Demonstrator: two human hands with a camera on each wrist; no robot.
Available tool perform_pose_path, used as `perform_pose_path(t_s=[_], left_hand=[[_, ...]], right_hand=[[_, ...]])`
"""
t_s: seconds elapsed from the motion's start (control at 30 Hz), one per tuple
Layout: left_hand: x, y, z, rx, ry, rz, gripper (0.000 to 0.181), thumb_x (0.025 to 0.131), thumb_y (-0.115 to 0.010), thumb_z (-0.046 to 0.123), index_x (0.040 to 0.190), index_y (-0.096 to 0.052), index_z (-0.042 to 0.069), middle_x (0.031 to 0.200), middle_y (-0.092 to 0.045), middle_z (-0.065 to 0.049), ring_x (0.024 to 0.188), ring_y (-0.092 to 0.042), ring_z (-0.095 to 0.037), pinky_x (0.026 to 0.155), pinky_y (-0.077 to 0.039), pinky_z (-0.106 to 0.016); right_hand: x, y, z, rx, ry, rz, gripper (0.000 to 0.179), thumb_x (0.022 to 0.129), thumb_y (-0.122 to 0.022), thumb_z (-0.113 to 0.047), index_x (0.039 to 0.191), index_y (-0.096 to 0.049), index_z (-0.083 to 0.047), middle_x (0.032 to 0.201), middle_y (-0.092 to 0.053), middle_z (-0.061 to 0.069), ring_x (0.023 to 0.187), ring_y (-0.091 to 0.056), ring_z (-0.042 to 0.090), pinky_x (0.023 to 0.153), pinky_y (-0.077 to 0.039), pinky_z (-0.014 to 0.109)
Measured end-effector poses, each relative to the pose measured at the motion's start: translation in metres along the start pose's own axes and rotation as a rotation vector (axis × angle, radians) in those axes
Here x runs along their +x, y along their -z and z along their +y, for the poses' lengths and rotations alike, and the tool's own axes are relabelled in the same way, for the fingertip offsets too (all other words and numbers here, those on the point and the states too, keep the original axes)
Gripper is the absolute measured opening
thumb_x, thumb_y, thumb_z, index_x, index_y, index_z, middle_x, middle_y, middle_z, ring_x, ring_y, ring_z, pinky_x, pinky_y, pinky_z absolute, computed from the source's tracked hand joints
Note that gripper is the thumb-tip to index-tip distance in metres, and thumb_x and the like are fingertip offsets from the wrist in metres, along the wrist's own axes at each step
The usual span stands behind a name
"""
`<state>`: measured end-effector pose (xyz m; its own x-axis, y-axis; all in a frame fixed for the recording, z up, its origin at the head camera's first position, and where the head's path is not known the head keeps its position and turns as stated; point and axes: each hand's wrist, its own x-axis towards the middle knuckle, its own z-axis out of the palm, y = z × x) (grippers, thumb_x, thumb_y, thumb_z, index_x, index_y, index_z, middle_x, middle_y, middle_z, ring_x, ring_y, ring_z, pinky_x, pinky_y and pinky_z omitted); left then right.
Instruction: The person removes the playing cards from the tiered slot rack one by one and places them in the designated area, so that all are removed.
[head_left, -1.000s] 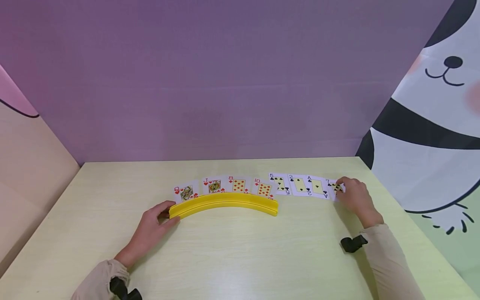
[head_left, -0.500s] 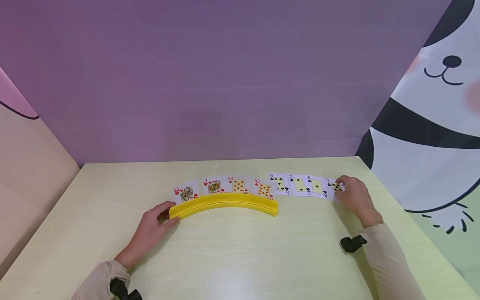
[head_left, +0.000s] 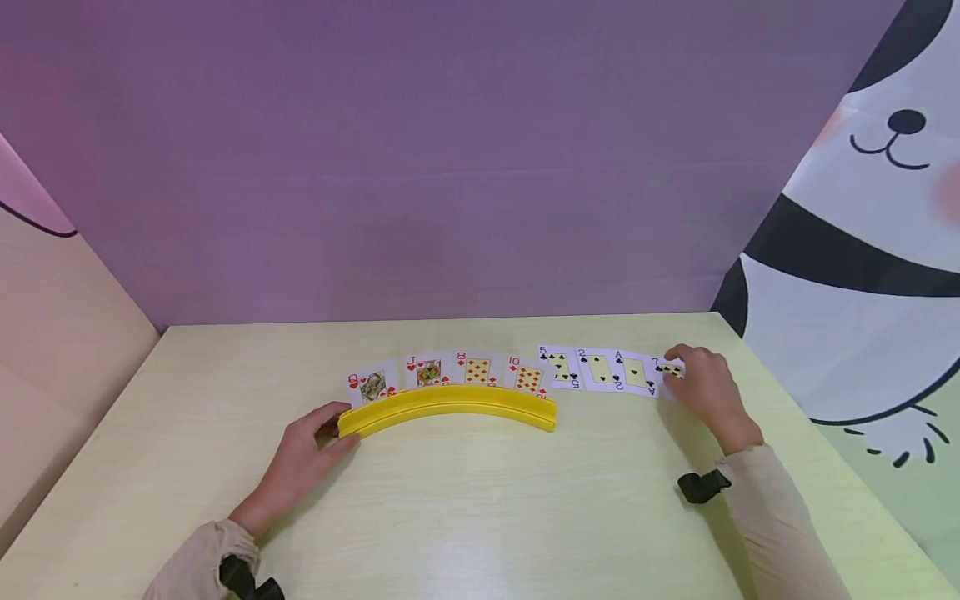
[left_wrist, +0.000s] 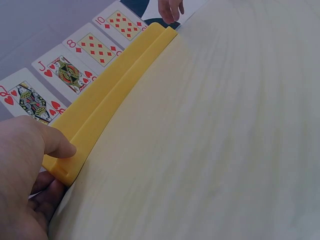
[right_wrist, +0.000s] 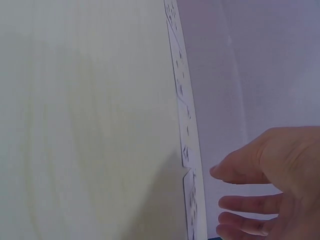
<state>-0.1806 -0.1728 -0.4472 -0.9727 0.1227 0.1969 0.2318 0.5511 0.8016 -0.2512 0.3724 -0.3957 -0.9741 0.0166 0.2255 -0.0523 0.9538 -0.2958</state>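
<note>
Left hand (head_left: pixel 296 457): grips rack (head_left: pixel 450 402).
Right hand (head_left: pixel 711 397): right of rack, near seven (head_left: pixel 664 368); thumb and fingers apart, plain only from right wrist.

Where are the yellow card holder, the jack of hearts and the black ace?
Yellow card holder (head_left: pixel 450 400): head view, middle of its curved length.
Jack of hearts (left_wrist: pixel 69 74): left wrist view, on its printed figure.
Black ace (head_left: pixel 633 373): head view, middle of its face.
</note>
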Motion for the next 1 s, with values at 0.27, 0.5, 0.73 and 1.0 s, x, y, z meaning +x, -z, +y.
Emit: perform_pose_path(t_s=[0.27, 0.5, 0.73, 1.0], left_hand=[[0.0, 0.001, 0.002, 0.004, 0.007, 0.003, 0.039, 0.089, -0.074, 0.009, 0.126, -0.063, 0.003, 0.119, -0.066, -0.011, 0.099, -0.06, -0.022, 0.09, -0.054, -0.036], [-0.001, 0.001, 0.002, 0.007, 0.001, 0.004, 0.038, 0.089, -0.074, 0.008, 0.126, -0.063, 0.003, 0.118, -0.066, -0.011, 0.098, -0.06, -0.022, 0.09, -0.054, -0.036], [-0.001, 0.001, 0.004, -0.002, -0.003, 0.004, 0.038, 0.09, -0.074, 0.008, 0.126, -0.064, 0.003, 0.119, -0.066, -0.01, 0.098, -0.06, -0.022, 0.09, -0.054, -0.036], [0.0, 0.001, 0.004, -0.001, -0.001, 0.007, 0.037, 0.089, -0.074, 0.008, 0.125, -0.064, 0.003, 0.119, -0.066, -0.011, 0.098, -0.06, -0.022, 0.089, -0.054, -0.037]], right_hand=[[0.001, 0.006, -0.018, 0.009, 0.01, 0.016, 0.035, 0.089, -0.065, -0.006, 0.121, -0.061, 0.009, 0.122, -0.057, 0.036, 0.106, -0.05, 0.05, 0.095, -0.04, 0.067], [-0.004, 0.015, -0.038, 0.046, 0.088, 0.054, 0.032, 0.089, -0.064, -0.003, 0.119, -0.062, 0.008, 0.122, -0.058, 0.036, 0.112, -0.051, 0.052, 0.097, -0.039, 0.067], [-0.006, 0.022, -0.055, 0.068, 0.147, 0.068, 0.03, 0.09, -0.062, -0.001, 0.119, -0.063, 0.008, 0.122, -0.059, 0.034, 0.115, -0.049, 0.052, 0.098, -0.038, 0.066], [-0.01, 0.029, -0.074, 0.095, 0.208, 0.106, 0.029, 0.089, -0.063, -0.002, 0.117, -0.064, 0.005, 0.119, -0.062, 0.031, 0.112, -0.052, 0.049, 0.094, -0.04, 0.064]])
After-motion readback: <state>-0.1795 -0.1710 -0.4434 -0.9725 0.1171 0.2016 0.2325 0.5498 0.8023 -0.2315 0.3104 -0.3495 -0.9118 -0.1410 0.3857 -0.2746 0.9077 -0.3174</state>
